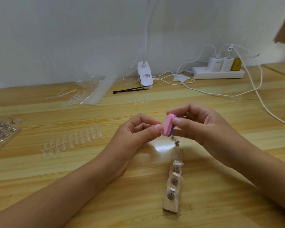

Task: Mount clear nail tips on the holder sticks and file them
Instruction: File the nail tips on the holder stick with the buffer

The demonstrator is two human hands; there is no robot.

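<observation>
Desk (pixel 39 170) layout recorded.
Nail tips (pixel 72 140) are laid left of the left hand (pixel 138 130); a holder strip (pixel 173 183) is placed on the near side of the right hand (pixel 197 127); a clip lamp (pixel 144 76) and power strip (pixel 218 74) are set behind, by the wall.

Wooden table (pixel 39 170). Lying on it: nail tips (pixel 72 140), holder strip (pixel 173 183), tweezers (pixel 130 90), lamp clamp (pixel 145 76), power strip (pixel 219 74), cable (pixel 220 94).

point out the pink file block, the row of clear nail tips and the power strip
pink file block (pixel 167 126): head view, on its pink face
row of clear nail tips (pixel 72 140): head view, on the tips at mid-row
power strip (pixel 220 75): head view, on its bare front wall
</observation>
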